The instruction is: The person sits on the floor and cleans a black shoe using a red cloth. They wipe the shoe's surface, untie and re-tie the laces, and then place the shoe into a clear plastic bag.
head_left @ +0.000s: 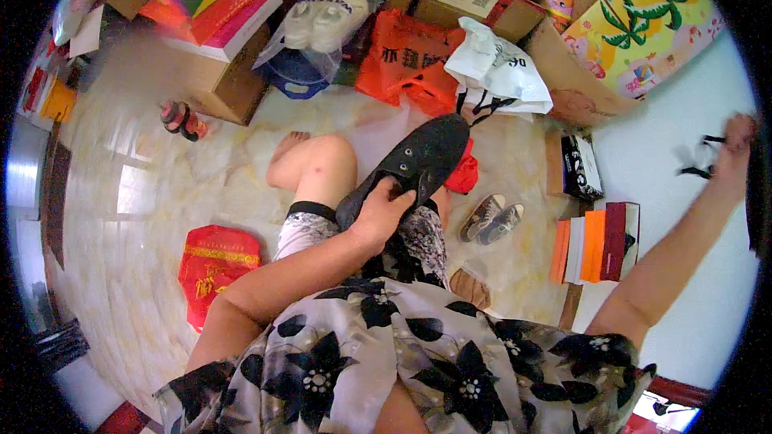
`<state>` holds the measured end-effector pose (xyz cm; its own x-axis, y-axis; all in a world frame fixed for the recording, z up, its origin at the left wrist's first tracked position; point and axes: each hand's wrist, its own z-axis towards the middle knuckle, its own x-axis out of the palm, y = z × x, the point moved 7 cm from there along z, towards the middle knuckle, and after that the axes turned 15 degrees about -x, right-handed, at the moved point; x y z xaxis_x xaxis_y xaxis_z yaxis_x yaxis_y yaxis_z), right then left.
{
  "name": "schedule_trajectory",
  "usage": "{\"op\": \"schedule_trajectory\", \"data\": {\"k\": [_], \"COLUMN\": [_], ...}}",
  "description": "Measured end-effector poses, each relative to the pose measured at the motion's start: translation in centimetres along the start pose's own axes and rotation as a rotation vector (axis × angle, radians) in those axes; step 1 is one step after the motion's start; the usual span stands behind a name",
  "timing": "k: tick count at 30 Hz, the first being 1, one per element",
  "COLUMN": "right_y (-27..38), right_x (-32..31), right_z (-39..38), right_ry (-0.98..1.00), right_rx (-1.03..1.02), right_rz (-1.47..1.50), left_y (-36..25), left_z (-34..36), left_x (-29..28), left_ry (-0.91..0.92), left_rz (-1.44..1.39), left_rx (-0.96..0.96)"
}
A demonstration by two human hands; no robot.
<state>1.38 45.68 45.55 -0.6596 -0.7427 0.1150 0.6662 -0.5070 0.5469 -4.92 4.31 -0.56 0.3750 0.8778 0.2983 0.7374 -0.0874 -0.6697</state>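
Left hand [384, 213] gripping black shoe [414, 167] on knee, toe pointing up-right; bare floor [145, 193] open leftward. Right hand [733, 153] pinching black lace [698, 157], far right edge.

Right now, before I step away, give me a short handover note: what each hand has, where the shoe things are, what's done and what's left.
Left hand: grips the black shoe by its heel end, resting on the lap, toe pointing away.
Right hand: stretched far out to the right, blurred, pinching a black lace that is apart from the shoe.
Nearby: a pair of small grey sneakers on the floor to the right of the knee; shoe boxes standing on edge beyond them.
Done: shoe is in hand; lace is in the right hand.
Left: whether any eyelets are threaded cannot be told from this view.
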Motion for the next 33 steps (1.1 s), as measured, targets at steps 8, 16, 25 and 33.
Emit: {"op": "schedule_trajectory", "data": {"k": [8,16,25,33], "right_y": [-9.2,-9.9,-10.3,-12.2], "right_x": [17.8,19.7,16.0,16.0], "right_z": [-38.5,-45.3,-47.7,-48.7], "right_ry": [0.512,0.821,0.426,0.446], "right_rx": [0.957,0.412,1.003,1.023], "right_rz": [-0.091,-0.441,0.066,0.151], "left_y": [2.4,1.5,-1.2,-0.9], "left_z": [0.7,-0.3,1.9,3.0], "left_x": [0.0,-0.1,-0.5,-0.5], "left_ry": [-0.032,-0.009,0.253,0.188], "left_rz": [-0.248,-0.302,-0.655,-0.681], "left_rx": [-0.131,-0.09,-0.015,-0.018]}}
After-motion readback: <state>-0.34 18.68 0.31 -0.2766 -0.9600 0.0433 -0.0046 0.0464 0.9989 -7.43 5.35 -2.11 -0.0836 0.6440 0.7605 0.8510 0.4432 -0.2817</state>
